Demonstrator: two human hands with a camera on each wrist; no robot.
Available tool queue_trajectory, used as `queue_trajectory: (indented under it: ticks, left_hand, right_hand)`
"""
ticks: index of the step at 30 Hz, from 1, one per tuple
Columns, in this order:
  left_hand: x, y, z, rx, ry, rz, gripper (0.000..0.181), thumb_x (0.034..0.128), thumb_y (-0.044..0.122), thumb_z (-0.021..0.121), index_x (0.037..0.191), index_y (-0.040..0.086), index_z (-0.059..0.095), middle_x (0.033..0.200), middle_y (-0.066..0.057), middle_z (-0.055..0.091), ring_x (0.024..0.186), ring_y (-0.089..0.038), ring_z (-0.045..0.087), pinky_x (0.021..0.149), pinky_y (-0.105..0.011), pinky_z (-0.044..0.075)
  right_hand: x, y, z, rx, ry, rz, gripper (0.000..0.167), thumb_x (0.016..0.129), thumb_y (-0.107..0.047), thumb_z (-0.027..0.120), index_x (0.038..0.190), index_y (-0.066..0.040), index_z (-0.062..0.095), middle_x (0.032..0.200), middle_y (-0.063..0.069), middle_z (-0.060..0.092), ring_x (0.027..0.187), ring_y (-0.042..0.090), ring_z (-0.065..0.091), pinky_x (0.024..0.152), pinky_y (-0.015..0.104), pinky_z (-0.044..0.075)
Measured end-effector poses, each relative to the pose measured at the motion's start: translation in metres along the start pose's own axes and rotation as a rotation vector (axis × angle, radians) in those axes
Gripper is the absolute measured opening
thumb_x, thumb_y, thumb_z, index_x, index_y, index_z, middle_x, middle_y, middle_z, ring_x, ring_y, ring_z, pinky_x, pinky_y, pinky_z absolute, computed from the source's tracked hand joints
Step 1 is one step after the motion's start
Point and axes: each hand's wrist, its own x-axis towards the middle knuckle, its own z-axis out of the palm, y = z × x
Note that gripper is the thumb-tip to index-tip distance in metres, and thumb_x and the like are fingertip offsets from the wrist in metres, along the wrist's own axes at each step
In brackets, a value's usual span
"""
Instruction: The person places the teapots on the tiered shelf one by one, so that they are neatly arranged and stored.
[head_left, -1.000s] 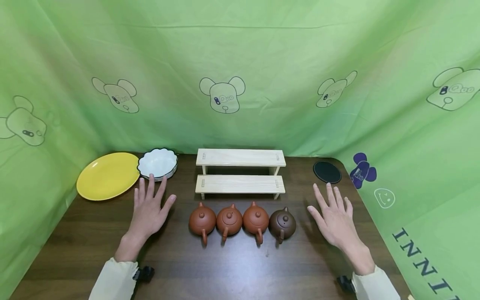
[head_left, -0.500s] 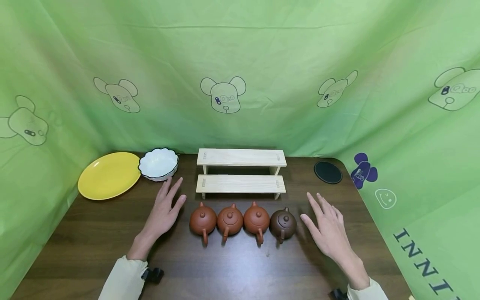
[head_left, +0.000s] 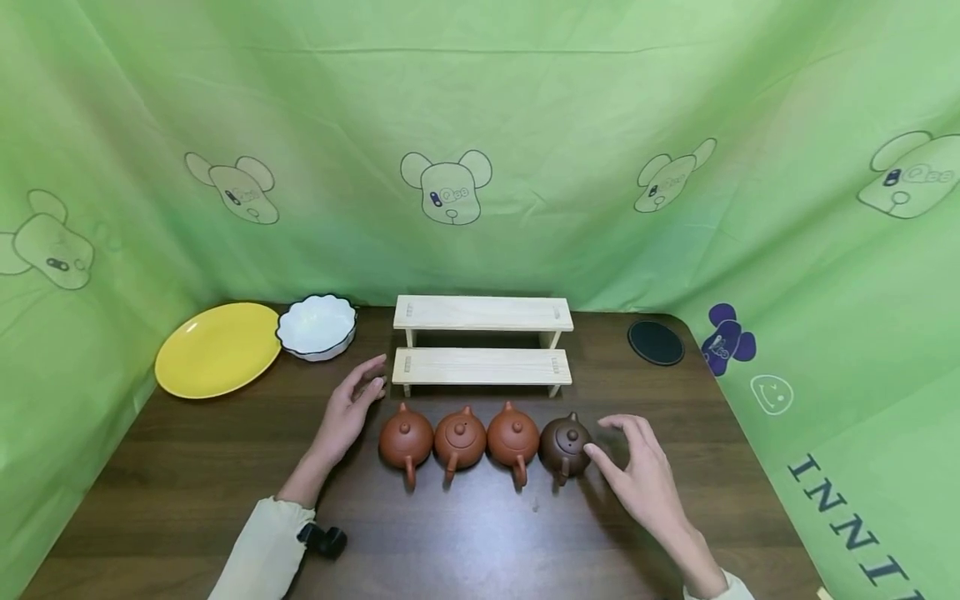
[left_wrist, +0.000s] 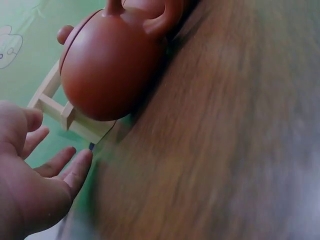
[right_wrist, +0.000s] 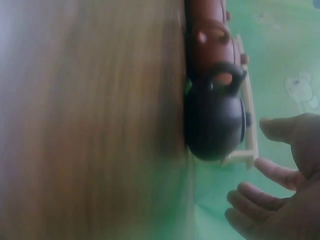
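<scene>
Three reddish-brown clay teapots, the left one [head_left: 405, 440], the second [head_left: 460, 442] and the third [head_left: 513, 437], line up side by side with a dark brown teapot [head_left: 564, 448] at the right end. Their handles point toward the person. My left hand [head_left: 348, 417] hovers left of the leftmost teapot, fingers loosely bent and holding nothing; the left wrist view has that teapot [left_wrist: 110, 70] apart from the fingers. Beside the dark teapot is my right hand [head_left: 643, 475], thumb and fingers spread. A gap shows between it and the dark teapot [right_wrist: 212, 120] in the right wrist view.
A two-step pale wooden stand [head_left: 482, 367] is right behind the teapots. At the back left lie a yellow oval plate [head_left: 217, 350] and a scalloped white bowl [head_left: 317, 325]. A black round coaster [head_left: 656, 342] sits back right. Green cloth [head_left: 555, 233] encloses the table.
Both hands have come inward from the sides toward the ends of the teapot row. Their widely spread fingers have become more bent. The teapots stay where they were.
</scene>
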Motion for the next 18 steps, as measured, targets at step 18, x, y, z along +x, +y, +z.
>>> queue_trajectory:
  ticks: [18]
  left_hand:
    - [0.016, -0.010, 0.009, -0.304, 0.008, -0.108, 0.043, 0.1168, 0.006, 0.056, 0.157, -0.009, 0.053, 0.158, -0.028, 0.054, 0.119, -0.004, 0.069, 0.107, -0.026, 0.062]
  right_hand:
    - [-0.016, -0.013, 0.016, 0.341, -0.149, 0.311, 0.021, 0.091, -0.017, 0.093, 0.080, -0.012, 0.076, 0.069, -0.008, 0.063, 0.061, 0.003, 0.054, 0.052, 0.018, 0.048]
